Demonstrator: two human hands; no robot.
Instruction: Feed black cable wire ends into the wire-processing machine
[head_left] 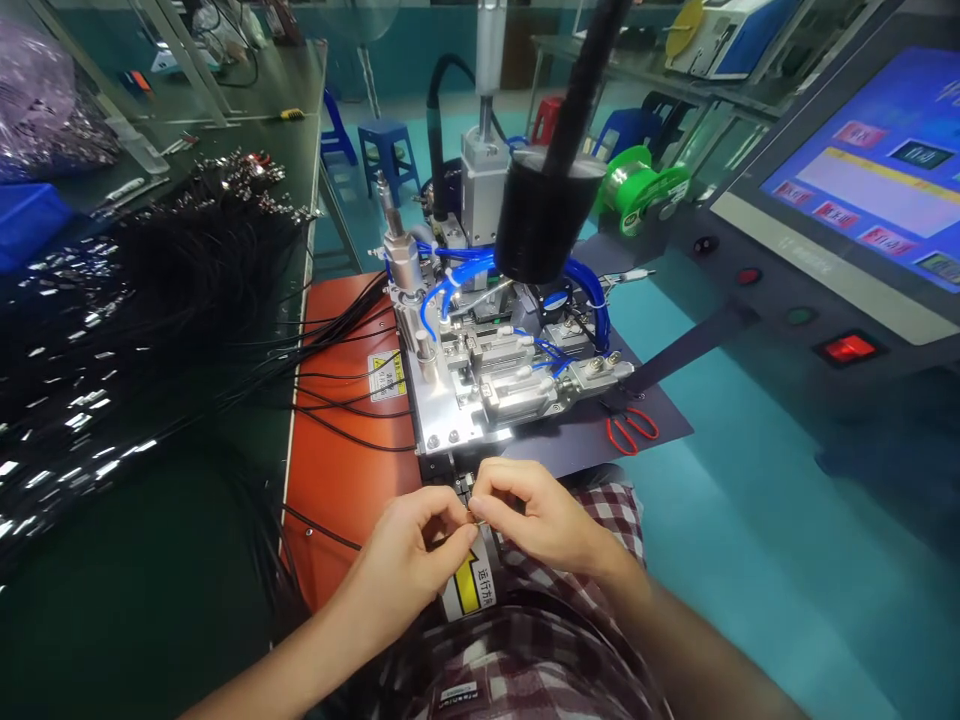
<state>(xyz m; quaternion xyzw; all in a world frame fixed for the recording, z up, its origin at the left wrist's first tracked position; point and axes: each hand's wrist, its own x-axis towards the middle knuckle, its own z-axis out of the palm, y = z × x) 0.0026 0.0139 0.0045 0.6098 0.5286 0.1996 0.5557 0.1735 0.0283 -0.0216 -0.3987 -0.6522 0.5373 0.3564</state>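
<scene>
Wire (481, 522) seemingly pinched in fingers (454, 550) of left hand (416, 540) and right hand (536, 515), lower centre; work looks unfinished; cables (202, 240) piled upper left, seemingly unhandled.

- A dark green worktop (277, 85) at left carries a broad heap of black cables (195, 235) with shiny metal ends, along with a blue bin (30, 225), a bulging plastic bag (45, 80) and a yellow-and-black tool (291, 114).
- Cables trail onto an adjoining orange-red surface (352, 480), where a steel machine (517, 370) fitted with blue tubing (469, 272) stands.
- Red-handled scissors (630, 437) rest on a dark plate (673, 420) at the machine's right.
- A blue stool (386, 135) and a red stool (547, 118) stand on the teal floor (712, 370); a rear worktop (622, 60) bears what appears, in the blur, to be a blue-and-white device (739, 45).
</scene>
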